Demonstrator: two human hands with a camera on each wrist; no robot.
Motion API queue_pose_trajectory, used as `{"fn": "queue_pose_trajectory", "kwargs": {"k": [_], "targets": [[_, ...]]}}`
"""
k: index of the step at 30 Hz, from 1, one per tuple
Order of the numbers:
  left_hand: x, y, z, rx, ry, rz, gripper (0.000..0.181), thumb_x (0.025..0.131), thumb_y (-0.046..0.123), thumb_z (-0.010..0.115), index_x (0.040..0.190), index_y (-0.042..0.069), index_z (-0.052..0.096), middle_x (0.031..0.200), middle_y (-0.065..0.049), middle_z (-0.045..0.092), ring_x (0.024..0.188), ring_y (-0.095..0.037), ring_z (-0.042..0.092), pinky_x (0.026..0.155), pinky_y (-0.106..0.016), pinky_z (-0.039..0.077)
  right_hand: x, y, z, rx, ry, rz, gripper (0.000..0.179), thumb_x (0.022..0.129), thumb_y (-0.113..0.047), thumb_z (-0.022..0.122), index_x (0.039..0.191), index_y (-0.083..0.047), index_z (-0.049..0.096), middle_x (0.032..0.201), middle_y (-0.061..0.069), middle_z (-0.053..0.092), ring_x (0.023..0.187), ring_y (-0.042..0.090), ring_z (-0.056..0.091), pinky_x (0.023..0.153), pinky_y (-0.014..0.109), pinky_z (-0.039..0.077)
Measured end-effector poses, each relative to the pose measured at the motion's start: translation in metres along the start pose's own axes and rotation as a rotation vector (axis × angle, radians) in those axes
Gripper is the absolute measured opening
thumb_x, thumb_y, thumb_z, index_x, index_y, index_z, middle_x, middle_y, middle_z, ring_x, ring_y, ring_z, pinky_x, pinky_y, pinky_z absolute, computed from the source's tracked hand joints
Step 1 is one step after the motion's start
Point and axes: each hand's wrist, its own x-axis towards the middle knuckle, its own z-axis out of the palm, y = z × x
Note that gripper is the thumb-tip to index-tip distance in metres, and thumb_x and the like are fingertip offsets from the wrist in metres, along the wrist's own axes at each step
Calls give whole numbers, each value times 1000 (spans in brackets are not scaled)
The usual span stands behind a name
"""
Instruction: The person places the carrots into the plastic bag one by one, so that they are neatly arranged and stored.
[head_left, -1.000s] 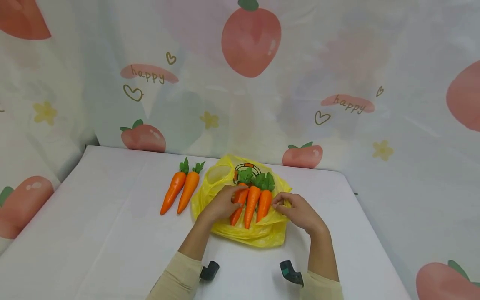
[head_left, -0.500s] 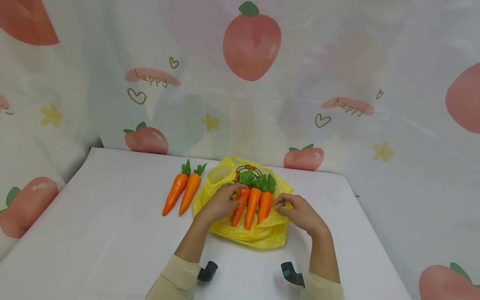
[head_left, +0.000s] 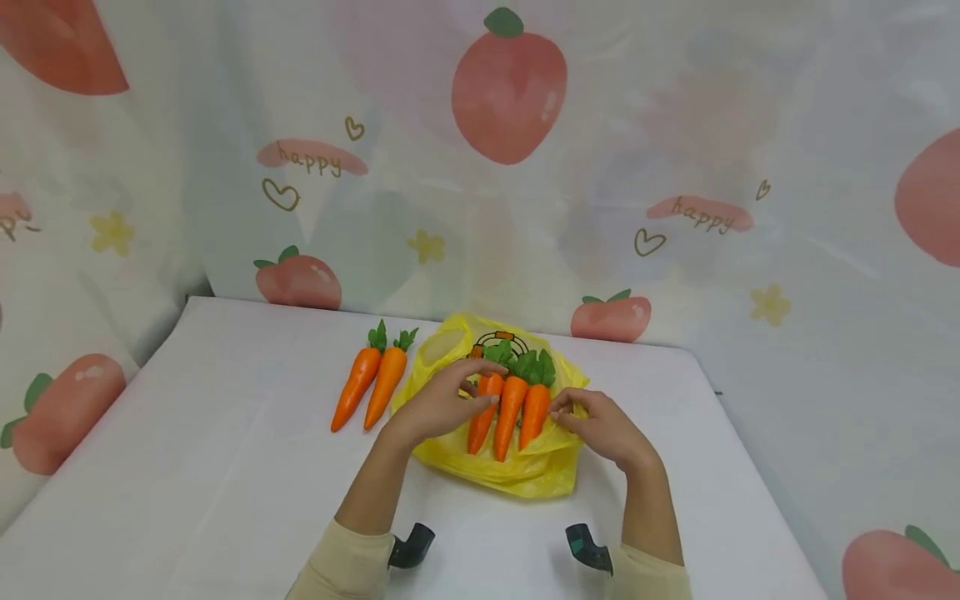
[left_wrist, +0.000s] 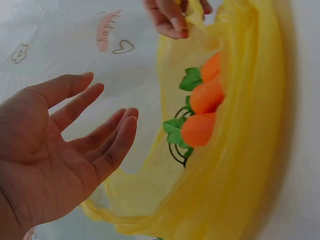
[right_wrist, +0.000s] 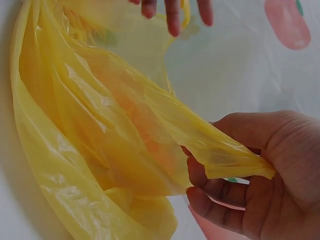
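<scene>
A yellow plastic bag lies open on the table with three orange carrots in it, their green leafy tops toward the back. My left hand is over the bag's left side, overlapping the leftmost carrot in the head view. In the left wrist view that hand has its fingers loosely spread, with nothing between them. At the bag's right edge, my right hand pinches the plastic. The right wrist view shows its fingers curled around a fold of the bag.
Two more carrots, one beside the other, lie left of the bag. Both rest on the white table. A fruit-printed curtain stands right behind the table's back edge. Dark wrist-worn pieces show at both sleeves.
My left hand has let go of the leftmost carrot, its fingers straightening and drawing slightly left. The right hand keeps its hold on the bag. The head view has shifted slightly.
</scene>
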Motion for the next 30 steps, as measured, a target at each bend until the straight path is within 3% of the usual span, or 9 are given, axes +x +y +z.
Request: {"fn": "queue_pose_trajectory", "kwargs": {"k": [6, 20, 30], "targets": [[-12, 7, -15, -6, -6, -4, 36, 102, 26, 69, 138, 30, 65, 139, 7, 58, 110, -23, 59, 80, -40, 55, -1, -1, 1, -8, -11, 18, 13, 101, -17, 66, 106, -7, 72, 100, 6, 63, 100, 28, 54, 83, 38, 49], [-29, 16, -42, 30, 27, 28, 36, 102, 16, 67, 137, 26, 66, 137, -2, 60, 104, -24, 62, 80, -41, 56, 2, 0, 2, -10, -12, 6, 12, 102, -16, 65, 105, -7, 72, 100, 6, 63, 99, 27, 53, 81, 38, 48], [-38, 13, -61, 53, 64, 18, 37, 103, 17, 67, 140, 18, 64, 138, -3, 61, 108, -26, 60, 83, -41, 56, 1, -1, 2, -10, -9, -7, 9, 101, -13, 65, 103, -8, 72, 98, 7, 63, 99, 28, 53, 80, 39, 48]]}}
